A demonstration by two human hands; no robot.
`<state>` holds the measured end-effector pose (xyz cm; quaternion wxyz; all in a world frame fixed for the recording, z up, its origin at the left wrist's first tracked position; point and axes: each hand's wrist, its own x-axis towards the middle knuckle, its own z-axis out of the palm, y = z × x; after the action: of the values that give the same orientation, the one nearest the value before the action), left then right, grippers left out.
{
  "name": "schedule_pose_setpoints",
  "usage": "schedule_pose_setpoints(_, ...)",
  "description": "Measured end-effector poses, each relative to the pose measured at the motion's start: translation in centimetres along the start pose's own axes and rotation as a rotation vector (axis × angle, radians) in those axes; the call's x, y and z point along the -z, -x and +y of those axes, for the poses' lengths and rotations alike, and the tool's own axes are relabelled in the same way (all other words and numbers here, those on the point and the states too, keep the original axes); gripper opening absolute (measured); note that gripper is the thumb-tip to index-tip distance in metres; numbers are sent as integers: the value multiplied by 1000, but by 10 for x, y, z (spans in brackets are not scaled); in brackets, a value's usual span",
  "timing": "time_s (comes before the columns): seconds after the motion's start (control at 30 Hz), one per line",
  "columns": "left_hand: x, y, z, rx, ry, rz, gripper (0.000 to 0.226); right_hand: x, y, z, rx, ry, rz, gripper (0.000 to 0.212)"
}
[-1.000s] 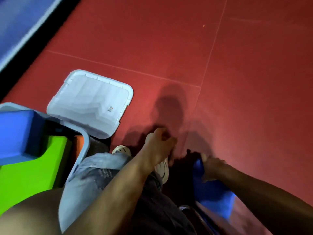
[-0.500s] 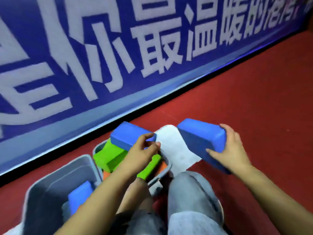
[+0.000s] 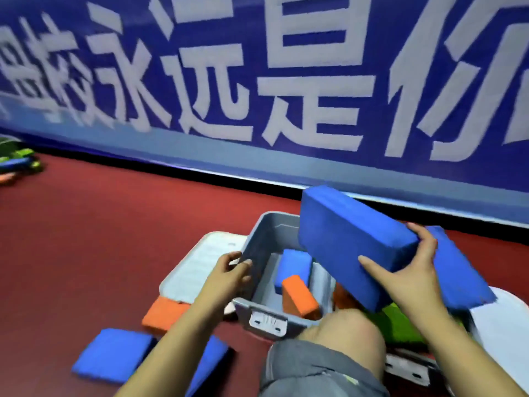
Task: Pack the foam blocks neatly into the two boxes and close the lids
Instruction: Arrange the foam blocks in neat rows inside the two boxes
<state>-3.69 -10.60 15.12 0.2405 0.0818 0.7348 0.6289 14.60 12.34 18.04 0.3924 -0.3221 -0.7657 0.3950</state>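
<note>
Hands first, from your head camera: your right hand (image 3: pixel 412 279) reaches forward with fingers spread along the near face and thumb over the end of a large blue foam block (image 3: pixel 352 247), gripping it tilted above the grey box (image 3: pixel 266 313). A second blue block (image 3: pixel 458 270) sits just behind that hand; whether the hand holds it too, you cannot tell. Your left hand (image 3: pixel 229 275) stretches to the box's left wall, fingers curled over its rim.

Count what lies around you. Inside the grey box: one blue block (image 3: pixel 293 267) and one orange block (image 3: pixel 299 300). On the red floor (image 3: pixel 114 239) to your left: one orange block (image 3: pixel 164 313) and two blue blocks (image 3: pixel 113 355), the second (image 3: pixel 210 359) partly hidden by your forearm. One white lid (image 3: pixel 200 267) lies flat beside the box. Green foam (image 3: pixel 400 322) shows by your knee, under the lifted block. Another white lid (image 3: pixel 503 325) sits at far right.
</note>
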Motion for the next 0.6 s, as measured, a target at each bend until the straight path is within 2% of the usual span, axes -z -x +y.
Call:
schedule_pose_setpoints(0.1,48,7,-32,95,30,149,33,-54,3,-7,-8,-68,-108,94)
schedule_pose_setpoints(0.23,98,7,-76,250,150,329,21,-115,16,-21,-9,-120,-250,92)
schedule_pose_setpoints(0.33,131,7,-116,411,182,353,5,-156,29,-29,-64,-145,-397,94)
schedule_pose_setpoints(0.4,153,5,-146,515,191,403,2,-180,38,-31,-79,-144,-449,96)
schedule_pose_setpoints(0.5,179,-4,-194,662,217,505,10,-213,49,-27,-121,-142,-518,95)
schedule_pose_setpoints(0.6,192,-21,-246,806,248,549,41,-251,62,-15,-169,-122,-581,94)
